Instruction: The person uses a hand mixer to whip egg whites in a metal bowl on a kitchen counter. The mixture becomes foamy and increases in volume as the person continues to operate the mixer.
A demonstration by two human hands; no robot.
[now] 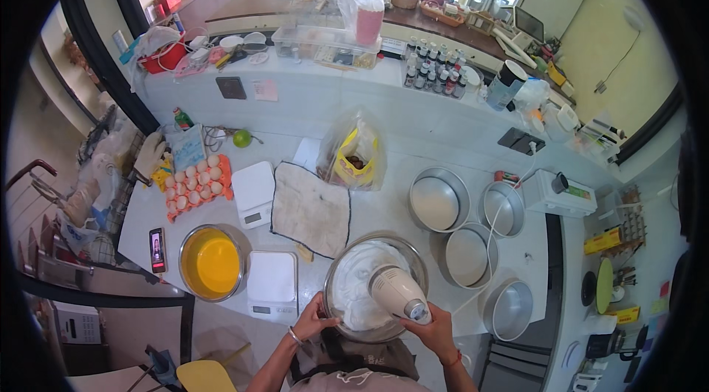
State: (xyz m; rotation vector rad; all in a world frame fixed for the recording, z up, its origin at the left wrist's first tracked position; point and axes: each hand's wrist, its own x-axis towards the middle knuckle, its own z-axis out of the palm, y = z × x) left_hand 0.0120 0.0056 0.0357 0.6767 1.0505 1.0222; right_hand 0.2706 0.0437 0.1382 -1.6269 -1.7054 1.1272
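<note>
A large metal mixing bowl (424, 276) stands at the near edge of the counter with white whipped foam (354, 287) inside. My right hand (432, 328) grips a cream-coloured electric hand mixer (396, 289), its head tilted down over the foam. The beaters are hidden beneath the mixer body. My left hand (317, 319) holds the bowl's rim on its left side, thumb over the edge. Left of that hand sits a white kitchen scale (272, 281). Farther left is a metal bowl of bright yellow liquid (211, 263).
Several round metal cake pans (439, 199) stand to the right, with the mixer's white cord (490, 237) running across them to a wall outlet (522, 142). Behind lie a cloth (311, 208), a second scale (253, 192), an egg tray (198, 184) and a plastic bag (354, 156). A phone (157, 249) rests at left.
</note>
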